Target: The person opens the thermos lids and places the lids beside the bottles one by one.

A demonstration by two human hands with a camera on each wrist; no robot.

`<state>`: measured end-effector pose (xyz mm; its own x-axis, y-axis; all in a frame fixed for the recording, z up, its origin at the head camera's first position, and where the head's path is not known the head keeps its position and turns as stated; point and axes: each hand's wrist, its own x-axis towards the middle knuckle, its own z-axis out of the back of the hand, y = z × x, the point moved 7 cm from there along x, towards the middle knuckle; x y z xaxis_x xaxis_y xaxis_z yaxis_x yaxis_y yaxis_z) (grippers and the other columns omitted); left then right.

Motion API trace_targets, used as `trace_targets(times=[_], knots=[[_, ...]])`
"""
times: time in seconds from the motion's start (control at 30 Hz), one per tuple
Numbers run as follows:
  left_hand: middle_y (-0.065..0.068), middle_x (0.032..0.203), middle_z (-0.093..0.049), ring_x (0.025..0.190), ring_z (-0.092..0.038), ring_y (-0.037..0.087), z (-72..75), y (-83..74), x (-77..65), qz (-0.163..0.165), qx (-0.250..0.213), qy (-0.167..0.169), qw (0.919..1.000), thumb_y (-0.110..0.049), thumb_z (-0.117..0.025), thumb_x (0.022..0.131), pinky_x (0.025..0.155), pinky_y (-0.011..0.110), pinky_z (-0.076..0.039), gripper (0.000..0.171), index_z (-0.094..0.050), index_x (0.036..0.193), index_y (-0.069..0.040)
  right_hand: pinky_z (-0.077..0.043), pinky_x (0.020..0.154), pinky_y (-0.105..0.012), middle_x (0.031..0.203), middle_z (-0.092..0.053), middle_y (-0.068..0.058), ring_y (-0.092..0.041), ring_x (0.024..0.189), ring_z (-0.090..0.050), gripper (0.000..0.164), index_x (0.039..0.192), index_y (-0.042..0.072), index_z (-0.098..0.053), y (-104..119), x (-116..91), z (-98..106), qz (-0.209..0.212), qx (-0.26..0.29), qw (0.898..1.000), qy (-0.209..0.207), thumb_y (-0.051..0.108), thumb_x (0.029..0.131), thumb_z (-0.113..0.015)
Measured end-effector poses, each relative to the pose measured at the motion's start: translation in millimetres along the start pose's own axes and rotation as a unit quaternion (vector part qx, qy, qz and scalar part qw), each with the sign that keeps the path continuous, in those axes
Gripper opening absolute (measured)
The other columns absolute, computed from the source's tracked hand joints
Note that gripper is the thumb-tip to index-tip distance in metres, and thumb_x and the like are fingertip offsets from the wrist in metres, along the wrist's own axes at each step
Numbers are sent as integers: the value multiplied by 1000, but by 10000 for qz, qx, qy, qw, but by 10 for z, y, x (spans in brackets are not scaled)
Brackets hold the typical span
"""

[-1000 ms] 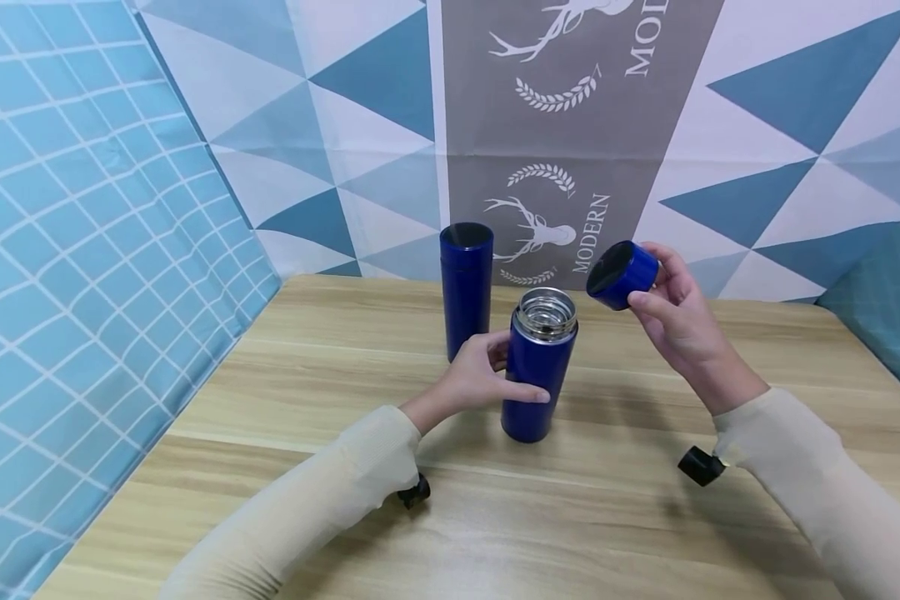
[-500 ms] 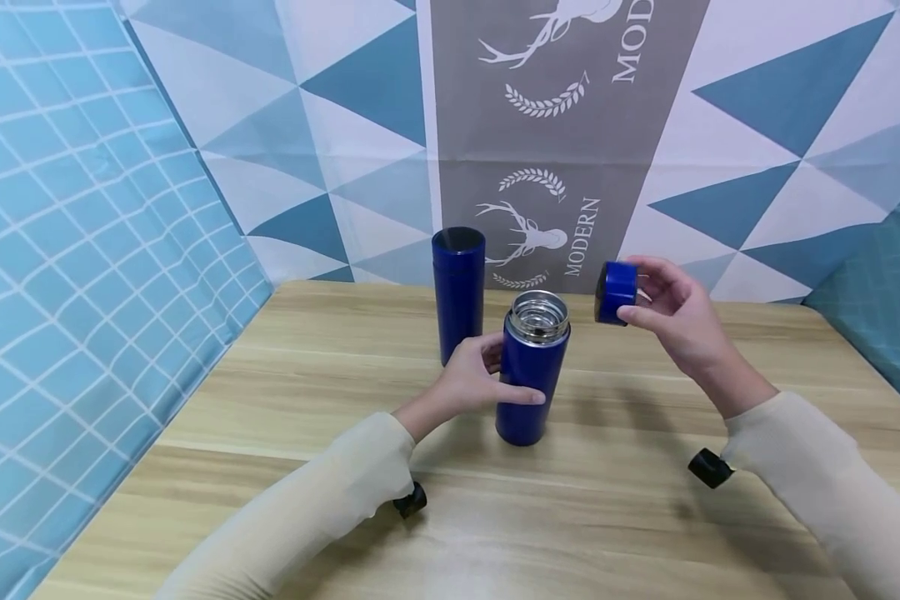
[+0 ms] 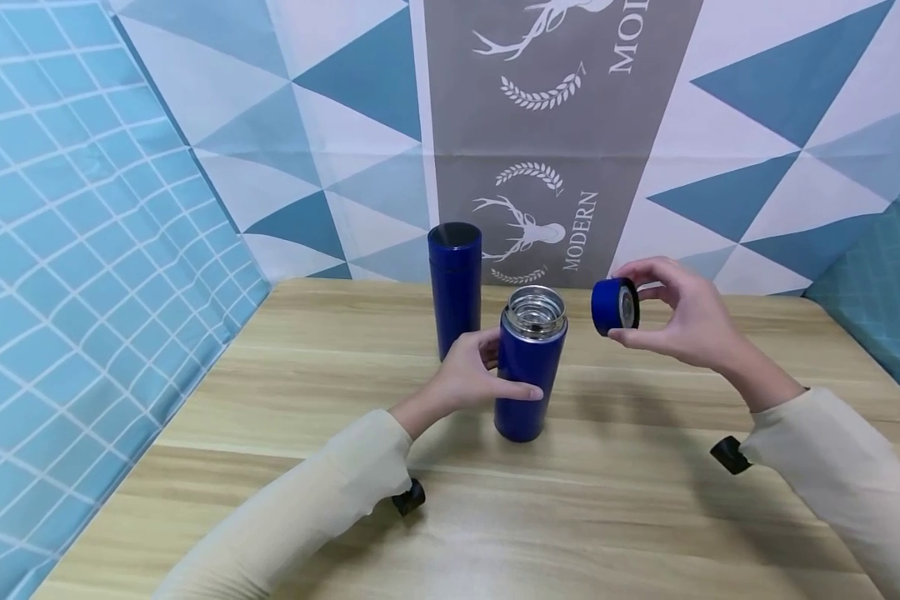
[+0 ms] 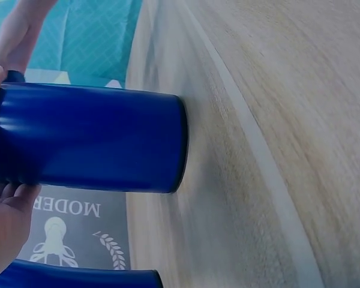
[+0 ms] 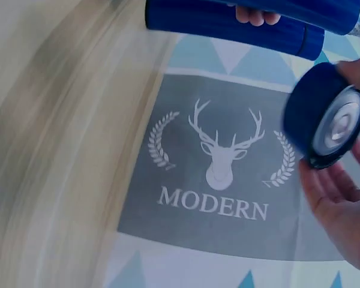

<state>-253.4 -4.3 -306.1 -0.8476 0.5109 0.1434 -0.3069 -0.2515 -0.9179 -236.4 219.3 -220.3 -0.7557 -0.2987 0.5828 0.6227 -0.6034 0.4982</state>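
Observation:
An uncapped blue thermos with a bare steel mouth is near the middle of the wooden table. My left hand grips its body from the left, thumb across the front. Its smooth blue side and dark base rim fill much of the left wrist view. To the right, in the air, my right hand pinches the blue thermos lid between thumb and fingers. The lid lies on its side, and the right wrist view shows its pale round underside. Just behind the left hand stands a second blue thermos, capped.
The wooden table runs back to a patterned wall cloth with triangles and a grey deer panel. A blue gridded cloth hangs along the left side. Small black devices sit under both cuffs.
The right hand has turned the lid over, so that its underside rather than its dark top shows. It has dropped slightly. The left hand keeps its grip on the thermos.

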Motion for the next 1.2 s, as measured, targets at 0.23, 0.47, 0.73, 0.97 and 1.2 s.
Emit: trace_targets(times=[0.23, 0.47, 0.73, 0.97, 1.2], knots=[[4, 122, -67, 110, -66, 16, -2, -15, -8, 67, 16, -14, 10000, -17, -87, 68, 99, 32, -52, 63, -60, 124, -14, -55, 80, -28, 112, -63, -4, -16, 95, -59, 63, 115, 10, -62, 1, -27, -58, 228, -1452, 9872, 612, 11, 57, -89], [5, 122, -68, 109, -66, 17, 13, -38, -27, 108, -23, -28, 9999, -15, -87, 67, 99, 36, -52, 63, -61, 124, -14, -54, 76, -45, 111, -62, -10, -27, 98, -61, 58, 112, 8, -61, -54, -67, -149, 301, -1625, 9776, 1305, 10, 60, -86], [7, 122, -67, 106, -65, 16, 101, -69, -67, 202, -192, -120, 9995, -11, -86, 67, 97, 34, -53, 64, -60, 125, -11, -54, 76, -40, 108, -62, -12, -23, 94, -61, 52, 113, 4, -60, -214, -115, -227, -88, -1768, 9574, 2281, 12, 66, -81], [8, 125, -65, 110, -64, 19, 258, -36, -90, 577, -269, -312, 9975, -10, -85, 67, 99, 35, -52, 66, -58, 127, -12, -53, 72, -34, 106, -61, -12, -23, 94, -58, 49, 112, 4, -60, -373, -188, -252, -420, -1563, 9482, 2733, 12, 68, -80], [10, 128, -62, 114, -63, 23, 470, -15, -177, 760, -117, -303, 9966, -10, -84, 68, 102, 38, -50, 68, -54, 129, -10, -51, 69, -31, 101, -62, -7, -19, 90, -58, 49, 109, 4, -60, -531, -255, -308, -631, -1536, 9343, 3153, 18, 67, -82]])
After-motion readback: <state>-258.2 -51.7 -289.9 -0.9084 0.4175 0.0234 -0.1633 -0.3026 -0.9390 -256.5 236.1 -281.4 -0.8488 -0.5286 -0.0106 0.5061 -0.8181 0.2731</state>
